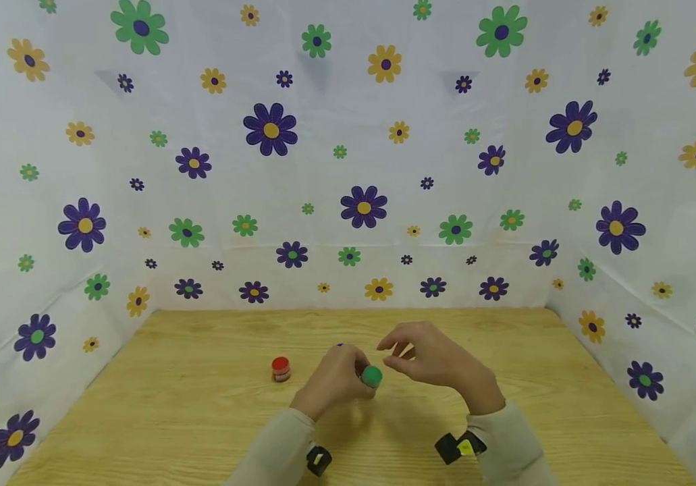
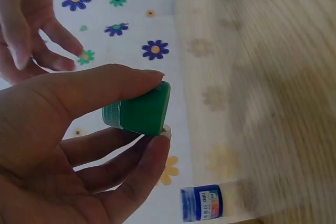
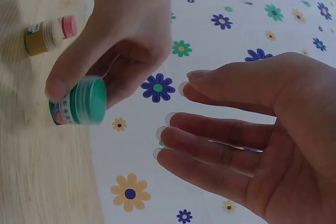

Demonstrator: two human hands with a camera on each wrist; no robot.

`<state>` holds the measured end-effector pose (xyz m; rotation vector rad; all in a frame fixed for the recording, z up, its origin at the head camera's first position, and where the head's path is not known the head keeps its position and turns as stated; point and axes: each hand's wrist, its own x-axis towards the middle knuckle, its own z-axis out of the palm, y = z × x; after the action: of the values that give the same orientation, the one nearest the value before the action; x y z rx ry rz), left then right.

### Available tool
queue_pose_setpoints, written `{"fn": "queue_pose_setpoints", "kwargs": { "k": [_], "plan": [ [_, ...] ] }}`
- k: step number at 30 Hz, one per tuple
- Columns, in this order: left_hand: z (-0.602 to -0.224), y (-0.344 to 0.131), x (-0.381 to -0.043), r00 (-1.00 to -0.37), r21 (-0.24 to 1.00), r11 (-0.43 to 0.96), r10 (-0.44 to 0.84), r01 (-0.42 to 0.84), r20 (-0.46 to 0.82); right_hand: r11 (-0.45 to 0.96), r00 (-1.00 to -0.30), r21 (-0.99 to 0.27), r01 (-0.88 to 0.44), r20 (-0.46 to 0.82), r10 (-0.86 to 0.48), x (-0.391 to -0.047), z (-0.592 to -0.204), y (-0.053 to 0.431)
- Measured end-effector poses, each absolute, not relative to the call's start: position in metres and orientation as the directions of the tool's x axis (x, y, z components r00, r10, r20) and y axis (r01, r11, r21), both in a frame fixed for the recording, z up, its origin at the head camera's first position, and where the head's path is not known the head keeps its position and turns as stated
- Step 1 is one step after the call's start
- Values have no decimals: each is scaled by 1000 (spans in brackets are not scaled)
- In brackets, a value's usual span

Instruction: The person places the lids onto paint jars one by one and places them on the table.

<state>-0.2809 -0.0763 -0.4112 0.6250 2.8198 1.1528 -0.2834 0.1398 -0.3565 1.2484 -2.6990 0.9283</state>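
My left hand (image 1: 338,379) grips a small green paint jar (image 1: 372,376) between thumb and fingers, above the table. In the right wrist view the jar (image 3: 90,100) shows a clear-sided green lid and a printed label. To the right of it, my right hand (image 1: 435,354) hovers with nothing in its grasp, fingers loosely bent and apart from the jar. A blue jar (image 2: 202,203) stands beyond the left hand, which mostly hides it in the head view. Left of that hand, a red-lidded jar (image 1: 281,369) is on the table.
An ochre-yellow jar (image 3: 39,39) stands near the red one in the right wrist view; the head view does not show it. The wooden table (image 1: 202,418) is bordered at the back and both sides by white flower-patterned cloth (image 1: 323,175).
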Motion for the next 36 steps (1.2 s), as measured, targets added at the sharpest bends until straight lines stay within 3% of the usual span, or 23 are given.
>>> {"fn": "queue_pose_setpoints", "kwargs": {
  "k": [10,22,30,36],
  "plan": [
    [-419,-72,-307,-952,655,722,307,222,-16,520,-699,-516,-681,244,-672,-283,-356,141],
    [-427,-75,-312,-970,618,774,233,141,-71,538,-712,-513,-669,232,-663,-284,-357,141],
    [-424,-77,-310,-972,570,810,223,140,-78,588,-736,-475,-655,226,-638,-284,-355,141],
    [-411,-87,-303,-961,515,827,277,226,-23,684,-785,-389,-617,246,-569,-280,-353,140]
  ]
}}
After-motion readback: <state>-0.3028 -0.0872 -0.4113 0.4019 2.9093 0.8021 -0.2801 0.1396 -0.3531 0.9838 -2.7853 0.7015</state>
